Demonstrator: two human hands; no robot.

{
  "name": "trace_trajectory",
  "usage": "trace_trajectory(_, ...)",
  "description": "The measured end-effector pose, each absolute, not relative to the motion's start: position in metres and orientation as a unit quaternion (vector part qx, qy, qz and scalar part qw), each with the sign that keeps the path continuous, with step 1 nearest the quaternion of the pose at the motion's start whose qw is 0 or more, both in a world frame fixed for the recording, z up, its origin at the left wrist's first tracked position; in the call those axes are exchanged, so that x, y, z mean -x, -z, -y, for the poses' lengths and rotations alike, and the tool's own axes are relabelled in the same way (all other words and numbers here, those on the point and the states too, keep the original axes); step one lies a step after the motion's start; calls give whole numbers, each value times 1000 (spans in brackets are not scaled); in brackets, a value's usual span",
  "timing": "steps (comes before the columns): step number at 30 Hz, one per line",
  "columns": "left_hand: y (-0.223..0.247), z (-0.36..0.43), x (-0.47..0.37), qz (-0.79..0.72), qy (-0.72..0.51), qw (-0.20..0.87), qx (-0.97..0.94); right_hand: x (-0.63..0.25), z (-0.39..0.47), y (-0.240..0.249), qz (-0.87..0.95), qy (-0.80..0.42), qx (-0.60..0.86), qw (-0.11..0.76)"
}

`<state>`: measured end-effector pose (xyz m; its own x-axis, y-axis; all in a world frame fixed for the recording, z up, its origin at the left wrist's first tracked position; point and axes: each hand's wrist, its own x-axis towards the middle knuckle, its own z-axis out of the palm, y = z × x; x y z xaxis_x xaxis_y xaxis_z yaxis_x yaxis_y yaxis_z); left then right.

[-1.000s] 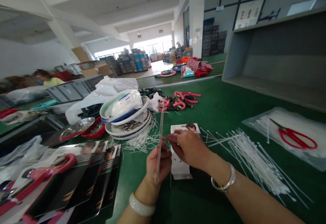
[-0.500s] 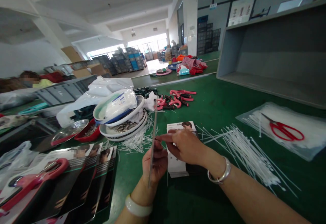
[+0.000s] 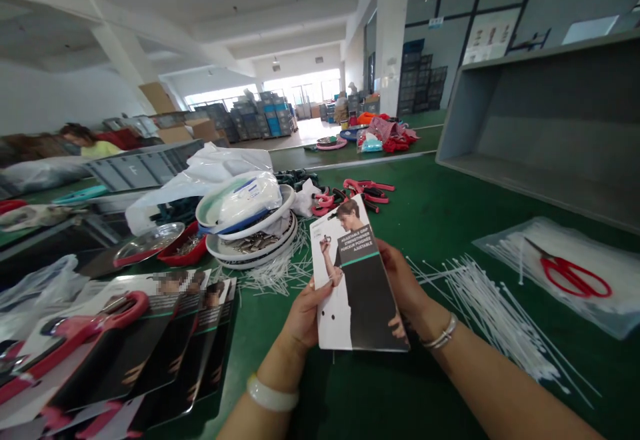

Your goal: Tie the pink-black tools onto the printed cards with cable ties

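A printed backing card (image 3: 367, 300) for an adjustable grip strengthener is tilted up in front of me, its white and black front facing me. My left hand (image 3: 303, 313) is closed on its left edge, thumb on the front. My right hand (image 3: 403, 280) grips it at the right edge, with most fingers hidden behind. Two small holes show in the white part. Beyond the card's top lie several pink-and-black hand grips (image 3: 373, 190). White cable ties (image 3: 505, 320) lie loose to the right of my right hand.
At left, cards with pink grips mounted (image 3: 125, 353) overlap on the green table. Behind them stand a red tray (image 3: 183, 247) and stacked white basins (image 3: 250, 243). Red scissors (image 3: 575, 277) lie on a bag of ties at right, below a grey bin (image 3: 540, 127). A person (image 3: 90, 141) is far left.
The card has turned from edge-on to face me and now covers the place where a card stack lay. My right hand has moved from its near face to its right edge.
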<state>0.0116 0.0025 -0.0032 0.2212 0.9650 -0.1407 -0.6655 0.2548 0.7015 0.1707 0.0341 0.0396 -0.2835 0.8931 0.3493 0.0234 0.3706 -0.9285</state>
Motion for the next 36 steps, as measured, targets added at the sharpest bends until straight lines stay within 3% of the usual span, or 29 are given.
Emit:
trace_trajectory(3, 1, -4, -13, -298, -573, 719, -258, -186, -41, -38, 622, -464, 362, 516)
trace_trajectory(7, 0, -5, -17, -330, -563, 707, -273, -205, -42, -52, 675, -246, 432, 545)
trace_trajectory(10, 1, -4, -20, -341, -553, 698, -301, -203, -34, -64, 838, -24, 400, 370)
trace_trajectory(13, 1, -3, -23, -371, -541, 682, -325, -192, -30, -64, 913, 68, 347, 203)
trace_trajectory(15, 1, -3, -25, -394, -530, 673, -333, -185, -30, -57, 925, 66, 331, 173)
trace_trajectory(21, 5, -3, -26, -392, -532, 670, -338, -206, -29, -44, 886, -56, 350, 298)
trace_trajectory(24, 10, -9, -25, -409, -553, 647, -330, -248, -43, -47, 812, -52, 501, 294)
trace_trajectory(25, 12, -12, -26, -423, -557, 634, -330, -264, -51, -48, 769, -29, 579, 270)
trace_trajectory(27, 16, -18, -27, -455, -554, 610, -338, -289, -64, -47, 744, -30, 662, 88)
trace_trajectory(29, 19, -22, -28, -483, -543, 585, -360, -301, -74, -42, 737, -50, 674, -13)
trace_trajectory(36, 15, -17, -13, -525, -474, 548, -447, -274, -80, -21, 730, -69, 678, -58)
